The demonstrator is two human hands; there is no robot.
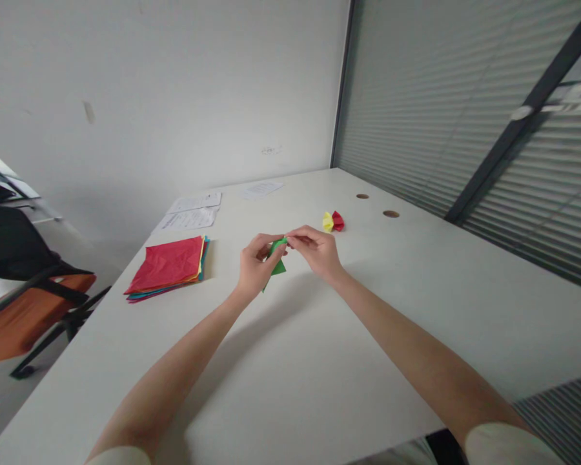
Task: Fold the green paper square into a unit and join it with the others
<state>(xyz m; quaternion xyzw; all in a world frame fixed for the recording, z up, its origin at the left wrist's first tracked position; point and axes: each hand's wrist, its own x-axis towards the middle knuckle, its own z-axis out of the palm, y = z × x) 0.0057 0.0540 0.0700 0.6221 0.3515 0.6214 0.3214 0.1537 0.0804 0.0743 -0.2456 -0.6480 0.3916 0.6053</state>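
Note:
A small folded green paper [277, 258] is held above the white table [319, 361], pinched from both sides. My left hand [256, 263] grips its left part, and my right hand [317, 248] pinches its upper right edge with thumb and fingers. Most of the green paper is hidden behind my fingers. To the left lies a stack of coloured paper sheets [168, 266] with a red sheet on top. Behind my right hand sit a folded yellow piece [328, 221] and a folded red piece [337, 221], touching each other.
White printed sheets [192, 213] and another sheet [261, 189] lie at the table's far side. Two round cable holes [390, 214] are near the blinds on the right. An orange chair [24, 303] with a dark bag stands left of the table.

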